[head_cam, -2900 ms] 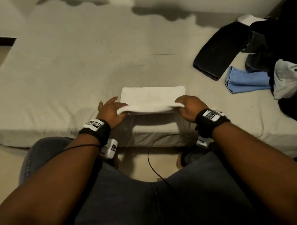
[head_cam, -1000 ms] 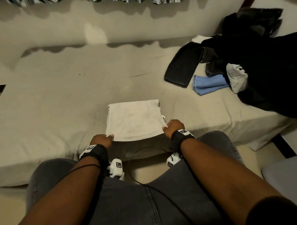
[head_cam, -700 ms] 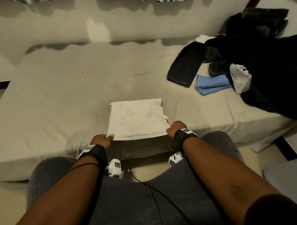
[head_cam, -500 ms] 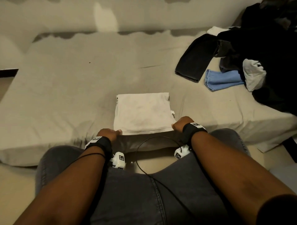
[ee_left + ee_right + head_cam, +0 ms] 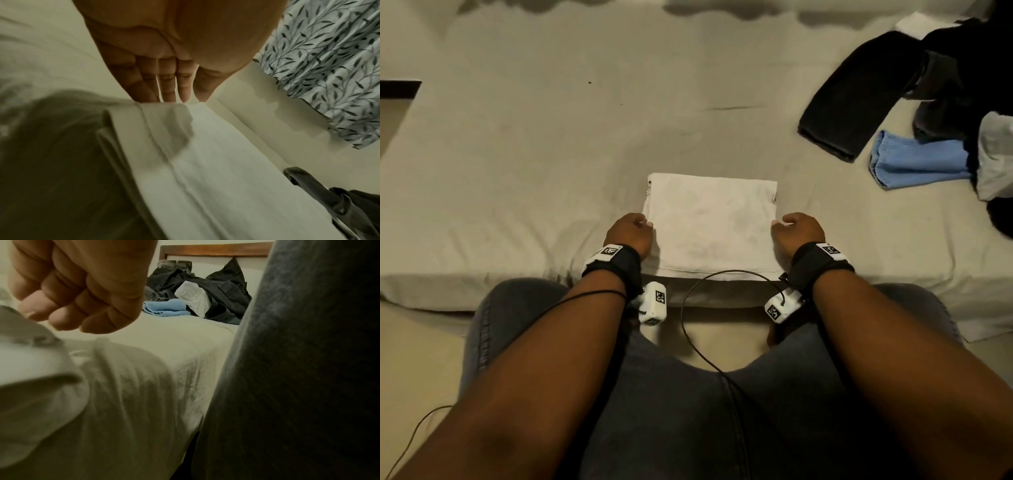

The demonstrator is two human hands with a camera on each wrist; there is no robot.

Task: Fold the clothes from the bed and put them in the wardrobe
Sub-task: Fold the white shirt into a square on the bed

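A folded white cloth point(image 5: 710, 226) lies square on the bed point(image 5: 534, 154) near its front edge. My left hand point(image 5: 631, 233) is at the cloth's left edge. In the left wrist view its fingers point(image 5: 168, 84) are straight, with their tips against the edge of the folded white cloth point(image 5: 216, 162). My right hand point(image 5: 796, 231) is at the cloth's right edge. In the right wrist view that right hand point(image 5: 78, 296) is curled into a fist just above the white cloth point(image 5: 26, 361), and I see nothing held in it.
A heap of dark clothes point(image 5: 962, 68) fills the bed's far right, with a dark trouser leg point(image 5: 852, 99), a blue garment point(image 5: 917, 161) and a pale one point(image 5: 996, 161). My jeans-clad knees point(image 5: 688, 411) press against the bed's front. A black cable point(image 5: 685, 308) hangs between my wrists.
The near half of the cloth was folded over and laid flat. Both hands have since slid from its near corners up to its left and right edges.
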